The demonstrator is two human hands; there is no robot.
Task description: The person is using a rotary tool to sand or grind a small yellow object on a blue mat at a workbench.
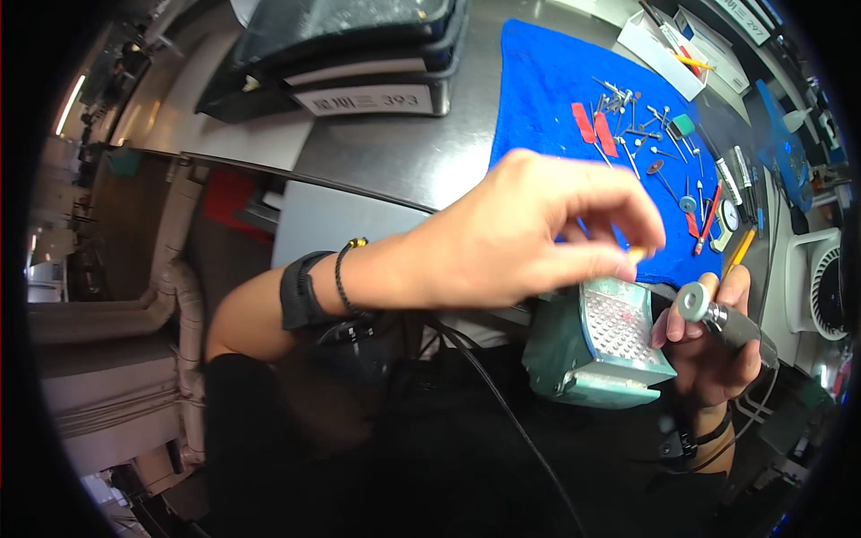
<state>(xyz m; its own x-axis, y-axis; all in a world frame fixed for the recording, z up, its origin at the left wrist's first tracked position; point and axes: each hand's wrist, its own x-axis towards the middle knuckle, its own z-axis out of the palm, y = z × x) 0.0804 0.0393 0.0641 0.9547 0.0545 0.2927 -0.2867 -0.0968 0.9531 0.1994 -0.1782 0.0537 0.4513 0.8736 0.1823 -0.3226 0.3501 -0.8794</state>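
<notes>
My left hand (516,233) reaches across from the left, thumb and forefinger pinched together. Between their tips shows a small yellowish piece (638,255), too small and blurred to name. Lower right, my right hand (708,363) holds a rotary handpiece (741,328) fitted with a round pale grinding wheel (693,302). Between the hands, just below my left fingertips, sits a pale green metal box (560,345). Its curved top is a metal plate (619,323) covered in rows of bumps or holes; I cannot tell which. My right fingertips are close beside that plate's right edge.
Beyond my hands, a blue cloth (547,81) carries several rotary bits (641,134), red strips (583,123) and a round-dialled gauge (728,215). Stacked black trays (350,45) stand far left. Markers (728,182), a white box (659,58) and a white fan (821,282) are right. A black cable (502,403) hangs nearby.
</notes>
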